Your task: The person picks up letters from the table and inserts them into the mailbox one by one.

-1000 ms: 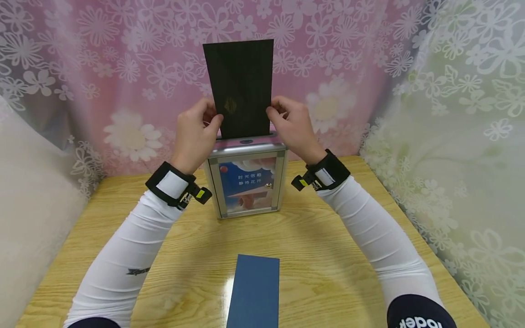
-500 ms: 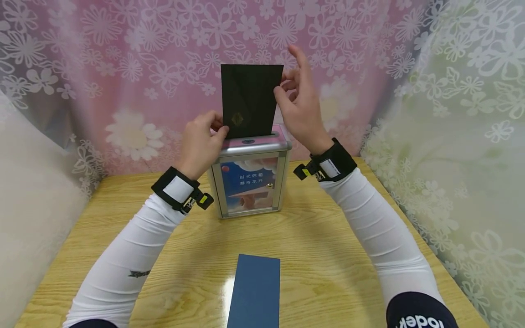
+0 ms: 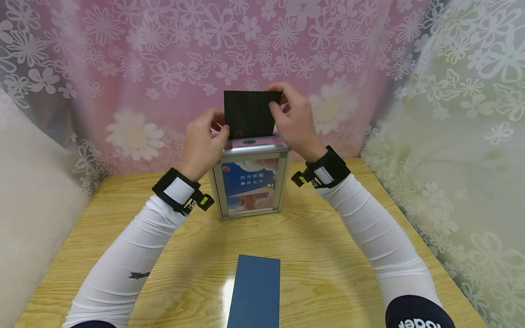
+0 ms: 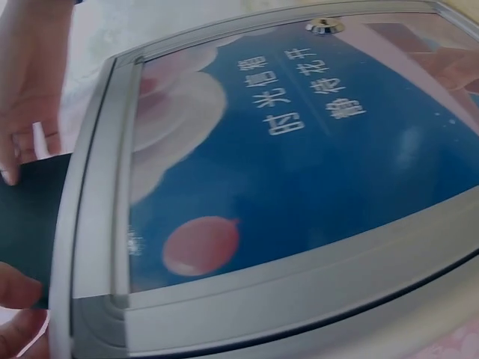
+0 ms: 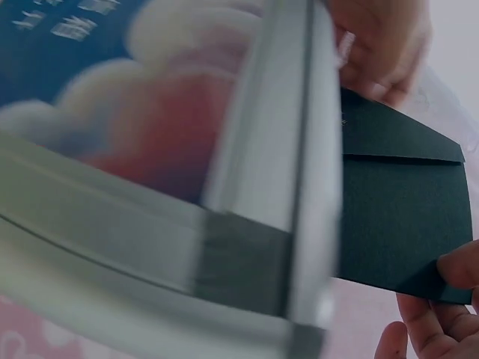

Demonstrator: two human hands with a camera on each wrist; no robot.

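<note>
A dark green envelope (image 3: 248, 113) stands upright in the slot on top of a silver-framed letter box (image 3: 252, 184), its lower part hidden inside. At the envelope's top right corner, the right hand (image 3: 296, 120) pinches it between thumb and fingers. Low on the opposite edge, close over the slot, the left hand (image 3: 203, 142) pinches it too. The right wrist view shows the envelope (image 5: 404, 217) with a flap fold across its back and a thumb on its corner. Blue artwork with white characters fills the box's front door (image 4: 299, 164).
On the wooden table (image 3: 328, 255), a blue flat rectangular piece (image 3: 256, 291) lies near the front edge, between the forearms. A small metal lock (image 3: 270, 186) sits on the box door. Behind hangs a pink floral curtain (image 3: 164, 82).
The envelope has sunk deeper into the slot, less of it showing above the box. The right hand moved up its edge with fingers raised, then came down gripping the top corner.
</note>
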